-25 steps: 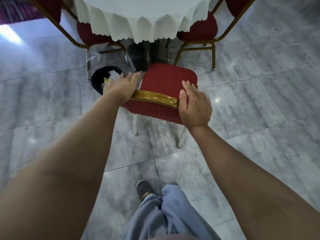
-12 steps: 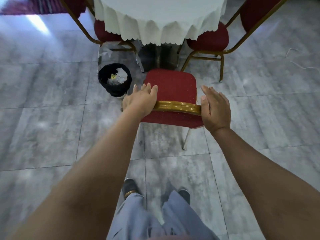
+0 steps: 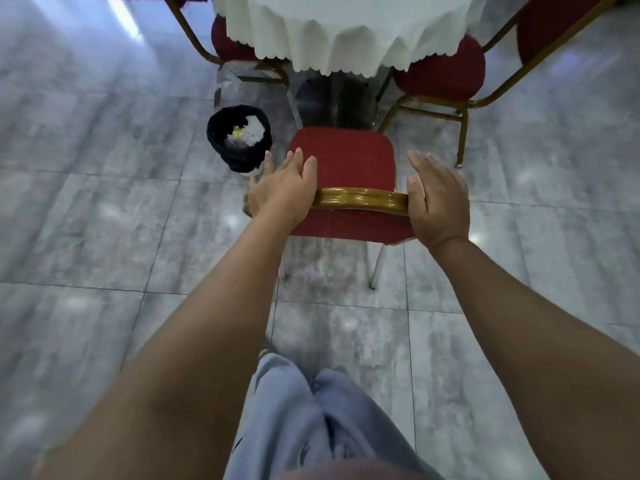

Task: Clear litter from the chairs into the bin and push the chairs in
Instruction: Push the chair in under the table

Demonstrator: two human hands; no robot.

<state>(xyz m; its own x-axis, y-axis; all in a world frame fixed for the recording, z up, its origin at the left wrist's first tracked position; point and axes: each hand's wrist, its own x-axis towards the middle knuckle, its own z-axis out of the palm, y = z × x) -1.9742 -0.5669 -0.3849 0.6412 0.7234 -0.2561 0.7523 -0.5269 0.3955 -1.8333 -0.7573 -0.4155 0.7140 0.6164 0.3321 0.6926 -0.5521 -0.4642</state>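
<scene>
A red padded chair [image 3: 343, 157] with a gold top rail stands in front of me, its seat facing the round table [image 3: 346, 26] with a white cloth. My left hand [image 3: 282, 188] rests on the left end of the rail with straight fingers. At the rail's right end my right hand [image 3: 436, 199] lies flat against it, fingers straight. The seat is bare, with no litter on it. To the left of the chair a small black bin [image 3: 239, 140] on the floor holds crumpled white and yellow litter.
Two more red chairs with gold frames sit at the table, one at the back left [image 3: 228, 46] and one at the back right [image 3: 443, 74]. The table's metal pedestal [image 3: 336, 102] stands just beyond the near chair. Grey tiles surround me; my trousers [image 3: 311, 417] show below.
Both hands have loosened from gripping the rail to flat, straight fingers at its ends. The chair now stands squarer to the table, and the bin shows fully beside it.
</scene>
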